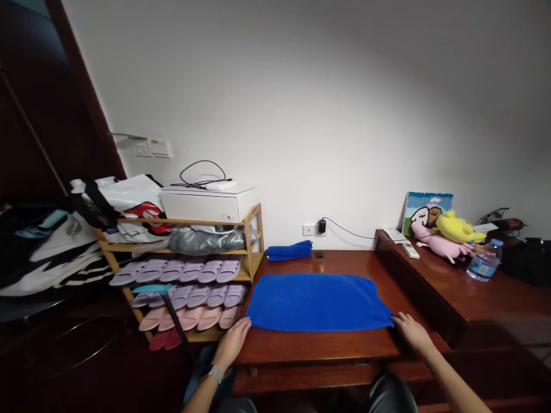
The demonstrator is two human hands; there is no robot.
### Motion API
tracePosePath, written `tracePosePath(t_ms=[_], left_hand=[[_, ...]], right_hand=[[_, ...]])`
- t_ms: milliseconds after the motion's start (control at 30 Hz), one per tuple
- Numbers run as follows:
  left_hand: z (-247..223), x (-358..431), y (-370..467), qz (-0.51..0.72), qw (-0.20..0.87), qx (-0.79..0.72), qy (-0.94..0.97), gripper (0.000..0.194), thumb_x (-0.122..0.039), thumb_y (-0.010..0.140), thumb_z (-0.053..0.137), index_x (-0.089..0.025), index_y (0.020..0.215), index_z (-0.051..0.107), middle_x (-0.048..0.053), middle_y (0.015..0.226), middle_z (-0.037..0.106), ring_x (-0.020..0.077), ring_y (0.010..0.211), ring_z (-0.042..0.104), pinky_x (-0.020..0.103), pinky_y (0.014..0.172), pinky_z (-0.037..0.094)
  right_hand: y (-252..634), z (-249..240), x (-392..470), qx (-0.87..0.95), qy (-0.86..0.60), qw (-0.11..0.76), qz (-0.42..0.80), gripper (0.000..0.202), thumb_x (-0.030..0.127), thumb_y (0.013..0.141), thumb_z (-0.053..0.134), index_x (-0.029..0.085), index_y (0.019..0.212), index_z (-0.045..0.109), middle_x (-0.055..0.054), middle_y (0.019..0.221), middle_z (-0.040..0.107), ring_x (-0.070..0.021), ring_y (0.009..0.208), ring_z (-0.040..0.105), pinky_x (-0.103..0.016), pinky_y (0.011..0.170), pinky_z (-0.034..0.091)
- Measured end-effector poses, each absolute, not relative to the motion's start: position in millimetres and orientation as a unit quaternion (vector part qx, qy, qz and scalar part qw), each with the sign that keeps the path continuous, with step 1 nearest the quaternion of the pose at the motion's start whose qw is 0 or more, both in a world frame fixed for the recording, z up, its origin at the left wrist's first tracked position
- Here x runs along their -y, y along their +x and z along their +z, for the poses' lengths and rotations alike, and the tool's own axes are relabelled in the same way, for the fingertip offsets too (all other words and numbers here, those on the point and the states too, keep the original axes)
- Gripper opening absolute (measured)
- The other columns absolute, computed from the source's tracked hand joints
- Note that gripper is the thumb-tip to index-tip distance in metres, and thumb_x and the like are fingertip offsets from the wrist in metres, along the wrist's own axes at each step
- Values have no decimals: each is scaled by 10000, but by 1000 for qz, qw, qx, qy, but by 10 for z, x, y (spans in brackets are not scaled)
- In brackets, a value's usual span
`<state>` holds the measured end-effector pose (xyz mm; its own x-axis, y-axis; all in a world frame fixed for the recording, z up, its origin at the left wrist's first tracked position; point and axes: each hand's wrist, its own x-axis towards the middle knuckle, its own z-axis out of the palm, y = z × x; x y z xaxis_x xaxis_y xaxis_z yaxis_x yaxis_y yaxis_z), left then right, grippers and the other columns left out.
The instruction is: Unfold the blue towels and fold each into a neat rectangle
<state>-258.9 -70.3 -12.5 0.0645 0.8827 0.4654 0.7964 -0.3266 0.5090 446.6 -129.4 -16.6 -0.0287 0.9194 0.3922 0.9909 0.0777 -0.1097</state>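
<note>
A blue towel [316, 302] lies spread out on the reddish-brown wooden table [318, 346], its near edge close to the table's front. The towel's near left corner is pinched in my left hand [233, 342], which has a pale band on the wrist. At the near right corner, my right hand [412, 332] grips the cloth between thumb and fingers. Behind it, against the wall, sits a folded blue cloth [290, 251].
Left of the table stands a wooden rack [253, 252] with slippers and a white box [206, 205]. On the raised right surface are a picture [426, 211], a yellow plush toy [455, 227], a pink plush toy [443, 246], a remote [410, 250] and a water bottle [484, 263].
</note>
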Motion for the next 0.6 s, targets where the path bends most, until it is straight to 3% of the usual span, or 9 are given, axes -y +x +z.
tracePosePath(t_ms=[100,233,400,600], left_hand=[[-450,851,-2645,357,53,-579,731,403,-428,980,455,-274,1067,818,60,1265,832,265,1201,779,433,1065,632],[-543,1016,-2703,368,23,-576,729,422,-454,1007,440,-286,1087,819,44,1240,840,253,1208,775,429,1088,628],[-478,1198,-2674,384,-20,-568,728,446,-504,1037,422,-291,1093,811,55,1236,839,286,1204,773,480,1109,616],[-504,1389,-2643,375,-31,-554,743,471,-518,1062,402,-274,1089,803,74,1222,840,281,1158,787,463,1076,631]], right_hand=[[4497,-363,1456,705,-687,174,-22,468,242,893,461,322,1132,856,-77,1230,815,-305,1140,759,-416,909,625],[4553,-398,1656,683,-691,235,-3,487,266,876,454,273,1160,850,-90,1305,797,-308,1261,725,-458,1094,570],[4563,-394,1857,676,-686,269,17,492,341,872,462,205,1142,850,-140,1338,779,-335,1259,730,-509,1123,561],[4552,-422,2038,662,-707,241,66,492,415,919,425,227,1043,862,-132,1257,813,-320,1239,743,-477,1156,535]])
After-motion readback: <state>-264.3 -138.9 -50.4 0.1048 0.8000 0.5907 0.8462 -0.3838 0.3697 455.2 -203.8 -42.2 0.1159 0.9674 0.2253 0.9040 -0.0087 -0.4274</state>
